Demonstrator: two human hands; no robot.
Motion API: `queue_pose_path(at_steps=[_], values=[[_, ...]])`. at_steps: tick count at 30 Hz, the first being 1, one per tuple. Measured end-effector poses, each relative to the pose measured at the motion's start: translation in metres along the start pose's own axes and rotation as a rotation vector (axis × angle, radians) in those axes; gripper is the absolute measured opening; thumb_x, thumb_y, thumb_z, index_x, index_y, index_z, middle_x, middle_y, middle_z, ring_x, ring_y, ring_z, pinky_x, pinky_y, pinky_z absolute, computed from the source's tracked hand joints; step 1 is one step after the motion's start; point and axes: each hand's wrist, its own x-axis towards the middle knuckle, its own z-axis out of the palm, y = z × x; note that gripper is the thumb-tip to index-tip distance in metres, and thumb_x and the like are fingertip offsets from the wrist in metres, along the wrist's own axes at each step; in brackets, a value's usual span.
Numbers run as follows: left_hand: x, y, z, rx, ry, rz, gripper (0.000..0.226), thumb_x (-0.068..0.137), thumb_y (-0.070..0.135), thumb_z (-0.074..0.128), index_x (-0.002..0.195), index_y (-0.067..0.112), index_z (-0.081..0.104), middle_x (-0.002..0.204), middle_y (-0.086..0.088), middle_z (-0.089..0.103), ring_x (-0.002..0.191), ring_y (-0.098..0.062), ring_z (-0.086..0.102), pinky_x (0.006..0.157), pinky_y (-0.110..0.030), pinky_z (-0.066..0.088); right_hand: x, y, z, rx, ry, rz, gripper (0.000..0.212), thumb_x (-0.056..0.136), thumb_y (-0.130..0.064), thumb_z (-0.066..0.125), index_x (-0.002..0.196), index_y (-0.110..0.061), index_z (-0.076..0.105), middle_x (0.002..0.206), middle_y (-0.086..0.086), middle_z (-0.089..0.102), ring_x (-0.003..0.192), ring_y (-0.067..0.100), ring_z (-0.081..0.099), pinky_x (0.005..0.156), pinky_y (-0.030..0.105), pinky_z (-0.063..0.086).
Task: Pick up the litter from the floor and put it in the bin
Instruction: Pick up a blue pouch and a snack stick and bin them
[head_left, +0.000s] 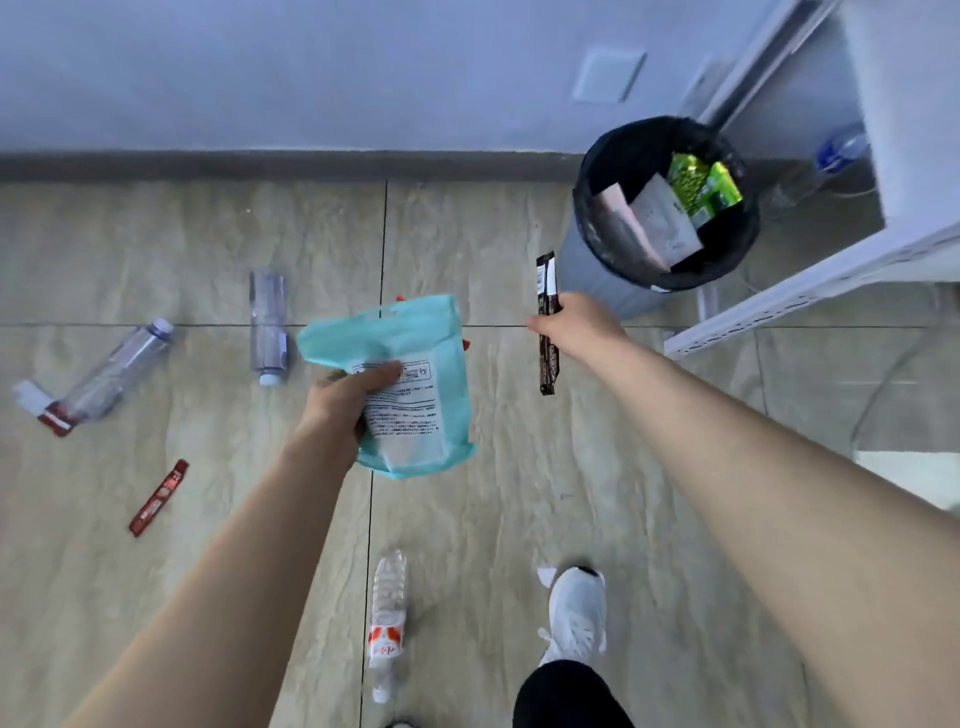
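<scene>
My left hand (345, 400) grips a teal plastic pouch (415, 338) with a white printed label, held above the tiled floor. A long dark brown stick wrapper (546, 283) is pinched upright in my right hand (576, 327), just left of the grey bin (587, 260). The bin has a black liner and holds a green packet, paper and a pink piece. On the floor lie two clear bottles (122, 369) (268, 327) at the left, a red stick wrapper (158, 498), and a clear bottle with a red and white label (387, 618) near my foot.
A white shelf frame (810, 296) stands right of the bin, with a bottle (831, 156) behind it against the wall. A white and red wrapper (44, 408) lies beside the leftmost bottle. My white shoe (576, 610) is at the bottom.
</scene>
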Motion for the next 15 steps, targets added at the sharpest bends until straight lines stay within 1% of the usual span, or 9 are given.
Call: queue_pose_path(at_steps=[2, 4, 6, 8, 10, 11, 12, 13, 15], values=[[-0.01, 0.025, 0.041, 0.076, -0.01, 0.034, 0.02, 0.07, 0.0, 0.074, 0.085, 0.01, 0.065, 0.077, -0.008, 0.072, 0.064, -0.024, 0.069, 0.07, -0.036, 0.059, 0.008, -0.007, -0.049, -0.006, 0.042, -0.013, 0.028, 0.087, -0.032, 0.059, 0.067, -0.015, 0.048, 0.072, 0.002, 0.054, 0.077, 0.025, 0.054, 0.06, 0.028, 0.035], [-0.019, 0.046, 0.085, 0.148, -0.027, 0.047, 0.019, 0.069, 0.003, 0.076, 0.082, 0.011, 0.065, 0.079, -0.009, 0.07, 0.068, -0.025, 0.067, 0.077, -0.039, 0.056, 0.018, -0.008, -0.096, 0.011, 0.081, -0.014, 0.03, 0.087, -0.032, 0.058, 0.064, -0.016, 0.047, 0.069, 0.0, 0.053, 0.073, 0.023, 0.053, 0.056, 0.029, 0.035], [-0.026, 0.063, 0.126, 0.21, -0.032, 0.058, 0.019, 0.069, 0.007, 0.077, 0.079, 0.013, 0.063, 0.078, -0.008, 0.07, 0.069, -0.025, 0.066, 0.078, -0.04, 0.055, 0.026, -0.003, -0.137, 0.03, 0.109, 0.003, 0.03, 0.088, -0.034, 0.058, 0.066, -0.015, 0.049, 0.068, -0.001, 0.053, 0.07, 0.022, 0.052, 0.051, 0.028, 0.033], [-0.029, 0.079, 0.164, 0.268, -0.031, 0.087, 0.019, 0.07, 0.008, 0.077, 0.078, 0.014, 0.061, 0.083, -0.01, 0.069, 0.074, -0.028, 0.066, 0.08, -0.041, 0.056, 0.034, 0.004, -0.172, 0.033, 0.133, 0.025, 0.033, 0.088, -0.037, 0.058, 0.066, -0.015, 0.047, 0.067, -0.001, 0.051, 0.067, 0.023, 0.051, 0.049, 0.028, 0.03], [-0.026, 0.094, 0.202, 0.35, -0.021, 0.133, 0.018, 0.072, 0.008, 0.075, 0.077, 0.015, 0.059, 0.086, -0.01, 0.068, 0.079, -0.03, 0.065, 0.078, -0.041, 0.056, 0.047, 0.012, -0.203, 0.033, 0.14, 0.06, 0.031, 0.09, -0.035, 0.056, 0.068, -0.015, 0.048, 0.068, -0.002, 0.051, 0.072, 0.028, 0.054, 0.05, 0.028, 0.031], [-0.023, 0.101, 0.22, 0.404, -0.015, 0.163, 0.018, 0.073, 0.008, 0.074, 0.078, 0.015, 0.058, 0.082, -0.007, 0.066, 0.078, -0.029, 0.064, 0.074, -0.038, 0.055, 0.055, 0.017, -0.216, 0.026, 0.145, 0.078, 0.024, 0.091, -0.031, 0.056, 0.077, -0.012, 0.055, 0.076, -0.001, 0.054, 0.081, 0.031, 0.058, 0.055, 0.027, 0.035], [-0.019, 0.107, 0.236, 0.459, -0.014, 0.193, 0.016, 0.074, 0.008, 0.072, 0.08, 0.014, 0.058, 0.077, -0.003, 0.064, 0.077, -0.028, 0.063, 0.071, -0.034, 0.053, 0.064, 0.022, -0.226, 0.024, 0.153, 0.103, 0.021, 0.092, -0.027, 0.055, 0.093, -0.007, 0.061, 0.086, 0.002, 0.057, 0.092, 0.032, 0.06, 0.063, 0.027, 0.038], [-0.011, 0.113, 0.254, 0.514, -0.021, 0.217, 0.015, 0.075, 0.008, 0.069, 0.084, 0.012, 0.058, 0.073, 0.0, 0.061, 0.077, -0.028, 0.062, 0.07, -0.033, 0.051, 0.075, 0.028, -0.236, 0.027, 0.164, 0.133, 0.025, 0.092, -0.023, 0.054, 0.107, -0.004, 0.061, 0.096, 0.008, 0.059, 0.101, 0.033, 0.061, 0.068, 0.028, 0.039], [0.007, 0.123, 0.287, 0.632, -0.03, 0.255, 0.02, 0.076, 0.007, 0.063, 0.095, 0.012, 0.059, 0.077, -0.001, 0.061, 0.08, -0.029, 0.062, 0.073, -0.035, 0.051, 0.099, 0.037, -0.25, 0.017, 0.172, 0.178, 0.028, 0.091, -0.017, 0.055, 0.114, -0.001, 0.059, 0.109, 0.015, 0.062, 0.105, 0.033, 0.06, 0.07, 0.029, 0.039]])
